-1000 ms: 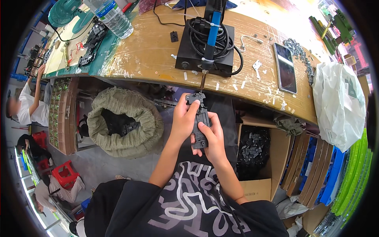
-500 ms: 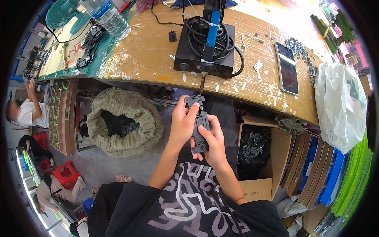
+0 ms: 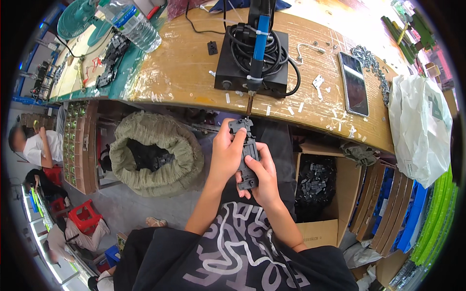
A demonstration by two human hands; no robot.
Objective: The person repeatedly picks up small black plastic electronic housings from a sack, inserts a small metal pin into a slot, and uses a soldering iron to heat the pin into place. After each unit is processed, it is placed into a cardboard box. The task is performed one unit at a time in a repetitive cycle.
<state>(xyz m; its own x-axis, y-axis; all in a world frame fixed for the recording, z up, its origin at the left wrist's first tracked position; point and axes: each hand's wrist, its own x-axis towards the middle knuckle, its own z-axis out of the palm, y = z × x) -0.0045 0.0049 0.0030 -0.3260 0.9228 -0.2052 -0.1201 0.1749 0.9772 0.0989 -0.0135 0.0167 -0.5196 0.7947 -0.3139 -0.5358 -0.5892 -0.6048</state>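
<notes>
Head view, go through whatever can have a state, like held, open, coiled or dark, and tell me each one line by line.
Black part: held in both hands
Left hand: closed on its upper end
Right hand: closed on its lower end
Blue-banded tool: pointing down; contact with the part unclear
Cable: coiled
Phone: face up, looks dark
Sack: mouth open
Cardboard box: open, dark pieces inside

See brown counter (image 3: 179, 72) carrying black box (image 3: 234, 71), smartphone (image 3: 354, 83), plastic water bottle (image 3: 136, 28), small black plastic part (image 3: 212, 47), white scraps (image 3: 300, 107), piled metal parts (image 3: 369, 64).
</notes>
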